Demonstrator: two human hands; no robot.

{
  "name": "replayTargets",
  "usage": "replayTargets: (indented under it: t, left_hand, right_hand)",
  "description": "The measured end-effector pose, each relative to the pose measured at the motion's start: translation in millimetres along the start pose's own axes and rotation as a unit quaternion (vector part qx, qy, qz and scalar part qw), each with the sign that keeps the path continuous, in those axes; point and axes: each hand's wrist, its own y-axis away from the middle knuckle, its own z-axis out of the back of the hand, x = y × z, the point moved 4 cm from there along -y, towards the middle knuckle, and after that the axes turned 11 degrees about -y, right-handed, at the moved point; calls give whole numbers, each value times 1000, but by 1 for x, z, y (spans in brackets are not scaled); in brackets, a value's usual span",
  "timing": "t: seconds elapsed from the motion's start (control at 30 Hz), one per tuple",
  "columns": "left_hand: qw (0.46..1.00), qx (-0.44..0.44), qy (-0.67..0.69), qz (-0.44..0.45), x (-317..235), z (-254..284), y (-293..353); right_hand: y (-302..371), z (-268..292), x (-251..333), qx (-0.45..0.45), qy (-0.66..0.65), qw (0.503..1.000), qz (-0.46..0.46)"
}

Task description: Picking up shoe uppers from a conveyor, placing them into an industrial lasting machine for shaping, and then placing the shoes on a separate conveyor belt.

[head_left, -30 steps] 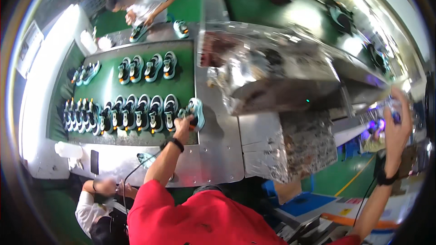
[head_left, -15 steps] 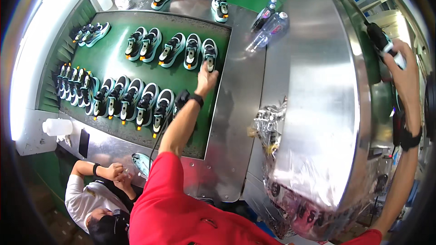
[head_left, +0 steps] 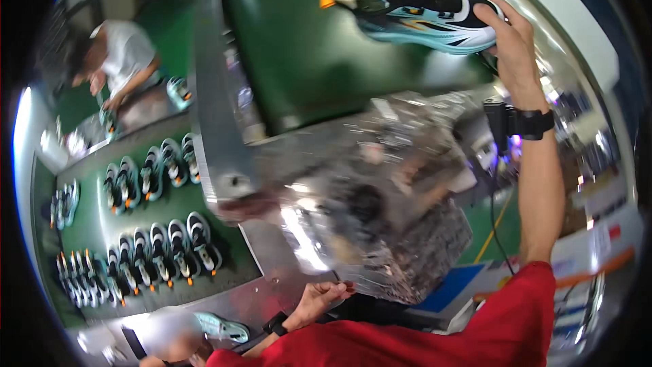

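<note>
In my right hand (head_left: 515, 47), raised at the upper right, is a black, white and light-blue sneaker (head_left: 428, 17), gripped by its heel end. Its toe, with an orange tab, points left above a green surface (head_left: 305, 47). My left hand (head_left: 322, 302) is low in the middle, close to my body and beside a pile of clear plastic bags (head_left: 401, 217). Its thumb and fingers come together in a loose pinch; whether anything is between them is too blurred to tell. Several similar sneakers (head_left: 159, 255) stand in two rows on a green belt (head_left: 163, 200) to the left.
A metal frame edge (head_left: 221, 95) runs between the belt and the green surface. A person in white (head_left: 129, 54) handles a shoe at the far left. Another person (head_left: 173, 336) sits at the lower left near a light-blue shoe (head_left: 224, 326). A cable (head_left: 494, 211) hangs beside my right forearm.
My view has swung right. My left hand has let go of a sneaker on the belt and drawn back toward my body. The sneaker in my right hand is now in full view.
</note>
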Motion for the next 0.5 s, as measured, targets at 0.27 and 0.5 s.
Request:
replayTargets:
  t: [0.27,0.5]
  left_hand:
    - [902,426,74,-5,-73,-212,-22]
    - [873,468,21,139,35,-370,29]
  right_hand:
    - [203,187,64,-126,-90,988,31]
    - [473,299,65,-254,47,957,-131]
